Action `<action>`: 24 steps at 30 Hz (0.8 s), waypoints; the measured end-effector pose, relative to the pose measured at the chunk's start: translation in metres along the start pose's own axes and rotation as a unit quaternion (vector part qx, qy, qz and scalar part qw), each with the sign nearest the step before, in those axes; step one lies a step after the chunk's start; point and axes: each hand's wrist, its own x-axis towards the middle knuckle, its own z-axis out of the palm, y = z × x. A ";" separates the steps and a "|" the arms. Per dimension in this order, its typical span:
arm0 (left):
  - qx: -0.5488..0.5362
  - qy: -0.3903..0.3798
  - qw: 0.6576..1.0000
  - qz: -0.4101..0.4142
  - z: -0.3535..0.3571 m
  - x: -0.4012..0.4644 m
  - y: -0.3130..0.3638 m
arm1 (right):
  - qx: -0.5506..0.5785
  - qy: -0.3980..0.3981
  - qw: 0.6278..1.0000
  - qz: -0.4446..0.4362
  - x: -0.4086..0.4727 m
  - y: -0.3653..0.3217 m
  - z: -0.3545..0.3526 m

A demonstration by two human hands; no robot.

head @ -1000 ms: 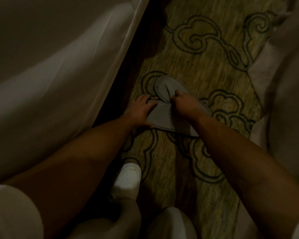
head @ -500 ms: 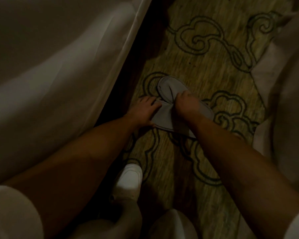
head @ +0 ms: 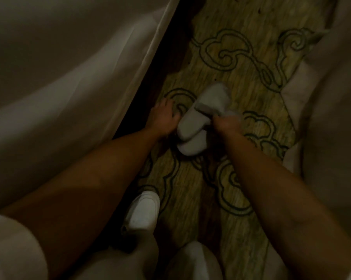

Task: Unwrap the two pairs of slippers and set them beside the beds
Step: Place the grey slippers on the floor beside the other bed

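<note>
Two white slippers lie on the patterned carpet between two beds. The upper slipper (head: 203, 114) rests partly on the lower slipper (head: 192, 145), with its toe end pointing away from me. My right hand (head: 225, 124) grips the upper slipper at its right edge. My left hand (head: 164, 116) sits at the slipper's left side, fingers spread and touching it. No wrapper is visible. The room is dim.
A bed with a hanging white sheet (head: 79, 87) fills the left. Another bed's white cover (head: 328, 98) runs along the right. My white shoe (head: 142, 213) stands on the carpet (head: 241, 178) near the left bed. My knees are at the bottom.
The upper slipper has been lifted and swung to the right by my right hand, uncovering the second slipper beneath. My left hand has slid slightly left and away.
</note>
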 end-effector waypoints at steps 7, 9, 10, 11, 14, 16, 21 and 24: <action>0.039 0.100 0.994 -0.003 0.008 -0.003 0.017 | 0.427 -0.035 0.867 0.254 -0.038 0.011 0.062; 0.011 0.042 0.998 -0.034 0.021 -0.006 0.005 | 0.439 -0.051 0.861 0.250 -0.040 0.007 0.063; -0.042 0.008 0.998 -0.053 0.026 -0.006 0.001 | 0.448 -0.060 0.853 0.260 -0.041 0.004 0.064; -0.106 -0.023 0.992 -0.070 0.030 -0.005 -0.001 | 0.459 -0.070 0.842 0.274 -0.041 0.000 0.068; -0.114 -0.055 0.989 -0.072 0.039 0.006 0.001 | 0.446 -0.114 0.837 0.295 -0.041 -0.005 0.075; -0.032 -0.069 0.995 -0.069 0.039 0.011 0.001 | 0.422 -0.136 0.851 0.282 -0.041 0.000 0.072; 0.056 -0.054 0.992 -0.098 0.039 0.010 -0.007 | 0.144 -0.038 0.976 0.158 -0.030 0.034 0.033; 0.026 -0.038 0.991 -0.124 0.037 0.011 -0.014 | 0.301 -0.052 0.928 0.212 -0.019 0.037 0.033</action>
